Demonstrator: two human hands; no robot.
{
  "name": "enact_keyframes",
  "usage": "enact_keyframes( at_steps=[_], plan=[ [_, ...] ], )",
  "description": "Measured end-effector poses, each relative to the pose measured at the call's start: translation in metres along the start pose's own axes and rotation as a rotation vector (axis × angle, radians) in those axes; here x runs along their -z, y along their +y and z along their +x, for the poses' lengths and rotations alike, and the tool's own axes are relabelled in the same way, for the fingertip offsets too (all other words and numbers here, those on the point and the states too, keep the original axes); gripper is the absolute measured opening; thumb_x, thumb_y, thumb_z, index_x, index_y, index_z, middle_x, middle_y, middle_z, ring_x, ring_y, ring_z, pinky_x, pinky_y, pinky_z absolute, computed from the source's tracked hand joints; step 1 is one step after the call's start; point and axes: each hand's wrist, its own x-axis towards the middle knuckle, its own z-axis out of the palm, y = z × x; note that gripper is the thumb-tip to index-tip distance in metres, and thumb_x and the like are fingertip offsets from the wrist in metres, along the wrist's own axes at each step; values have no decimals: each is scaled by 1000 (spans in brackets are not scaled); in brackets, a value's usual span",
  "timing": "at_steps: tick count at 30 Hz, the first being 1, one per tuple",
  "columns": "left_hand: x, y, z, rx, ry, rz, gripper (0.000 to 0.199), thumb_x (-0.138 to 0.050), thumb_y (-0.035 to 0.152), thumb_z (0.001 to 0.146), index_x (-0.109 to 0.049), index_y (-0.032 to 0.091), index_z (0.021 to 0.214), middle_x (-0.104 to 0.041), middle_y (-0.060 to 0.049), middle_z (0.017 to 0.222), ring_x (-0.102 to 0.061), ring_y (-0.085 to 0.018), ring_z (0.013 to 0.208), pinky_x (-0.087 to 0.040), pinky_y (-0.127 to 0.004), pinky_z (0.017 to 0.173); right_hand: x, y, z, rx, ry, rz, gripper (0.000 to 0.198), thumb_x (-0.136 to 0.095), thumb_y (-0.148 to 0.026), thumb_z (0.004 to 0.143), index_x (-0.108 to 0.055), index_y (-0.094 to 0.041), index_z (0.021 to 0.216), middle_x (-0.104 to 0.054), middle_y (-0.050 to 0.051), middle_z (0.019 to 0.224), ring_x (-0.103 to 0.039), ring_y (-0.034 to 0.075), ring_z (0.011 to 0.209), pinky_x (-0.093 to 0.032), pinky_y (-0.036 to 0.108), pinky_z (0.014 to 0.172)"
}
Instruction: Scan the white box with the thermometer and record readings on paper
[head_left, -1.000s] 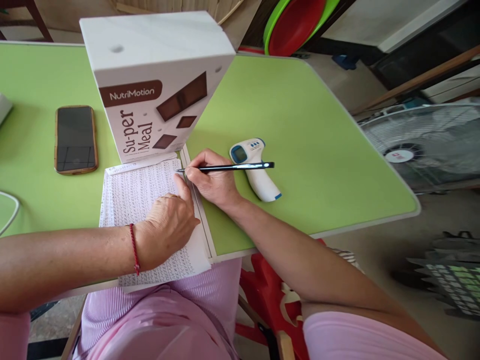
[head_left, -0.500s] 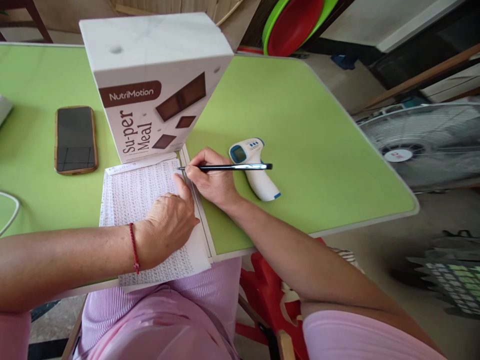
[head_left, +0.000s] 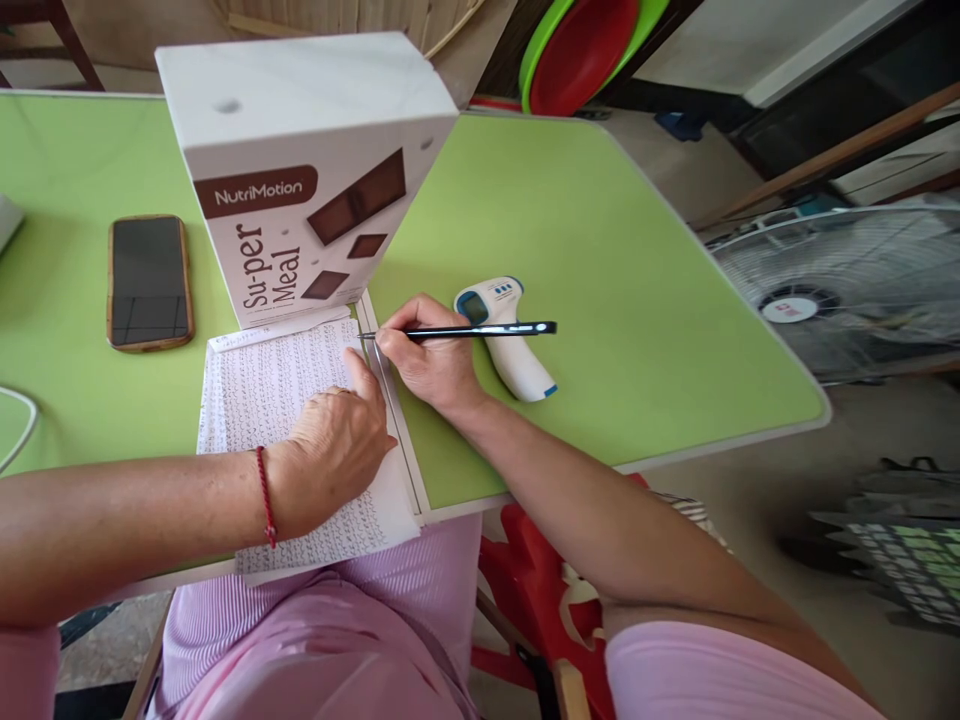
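Observation:
My right hand (head_left: pixel 429 352) is closed around a black pen (head_left: pixel 487 330), which lies nearly level across the view. Its tip meets the upper right edge of a sheet of paper (head_left: pixel 274 395) covered with dense rows of handwriting. On the lower part of that sheet rests my left hand (head_left: pixel 334 450), index finger stretched toward the pen tip and thumb apart; nothing shows in it. Just beyond my right hand lies a white and blue infrared thermometer (head_left: pixel 517 360), partly hidden by the pen. The sheet hangs slightly over the table's near edge.
A tall white "Su-per Meal" box (head_left: pixel 300 225) stands right behind the paper. To its left lies a phone (head_left: pixel 150 283) on the green table (head_left: pixel 600 300), with a white cable (head_left: pixel 30 430) nearby. A floor fan (head_left: pixel 795 305) stands past the right edge.
The pen has shifted slightly right, its back end tipping up a little. My left hand stays in place on the paper. The whole view has moved slightly.

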Motion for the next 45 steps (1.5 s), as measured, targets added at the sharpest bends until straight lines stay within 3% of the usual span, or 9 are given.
enact_keyframes(
  at_steps=[6,11,21,29,33,37,42,45],
  plan=[
    [-2,0,0,-12,0,-14,50,-44,30,106,-63,-7,133,-51,-38,141,-57,-15,51,-37,-26,39,0,-1,0,-22,-44,-28,15,-62,-19,75,-52,-24,64,-58,-6,56,-48,12,52,-42,27,54],
    [0,-1,-1,-3,-9,-23,56,-43,35,108,-55,-10,140,-49,-39,142,-58,-15,52,-39,-27,40,0,-2,0,-29,-68,-25,16,-62,-20,75,-50,-25,66,-57,-6,56,-47,12,51,-42,27,54],
    [-2,-1,1,9,15,-43,55,-45,35,107,-59,-8,137,-52,-38,140,-58,-15,52,-38,-27,40,-1,-4,1,-39,-12,-2,16,-60,-18,74,-49,-25,63,-56,-7,54,-45,11,50,-41,27,53],
    [-2,0,1,10,9,-66,53,-45,33,107,-60,-9,135,-51,-39,140,-59,-16,52,-37,-27,40,0,-1,0,-35,-53,-43,17,-61,-19,75,-50,-24,64,-55,-7,54,-44,11,49,-42,26,52],
    [1,-1,2,7,-39,-92,51,-46,34,107,-62,-5,136,-52,-37,142,-59,-15,52,-39,-27,40,0,2,-2,32,-22,-64,18,-61,-22,81,-50,-24,67,-55,-6,57,-47,12,51,-45,27,54],
    [6,-3,1,6,-106,-76,54,-41,34,109,-56,-8,140,-46,-38,146,-62,-16,56,-43,-27,42,9,0,0,203,41,-121,9,-56,-29,92,-60,-24,87,-66,0,75,-59,16,66,-52,32,65],
    [11,-6,1,19,-186,-88,58,-41,34,109,-48,-12,143,-40,-42,148,-69,-20,64,-48,-29,47,25,13,13,372,-41,-370,22,-48,-20,98,-69,-21,107,-70,10,97,-64,25,93,-56,43,85],
    [15,-17,1,-6,-198,-141,45,-46,28,107,-58,-7,132,-55,-37,137,-71,-24,69,-51,-32,50,27,24,15,369,-187,-511,37,-40,-9,97,-69,-18,118,-69,13,104,-61,27,98,-55,45,87]
  ],
)
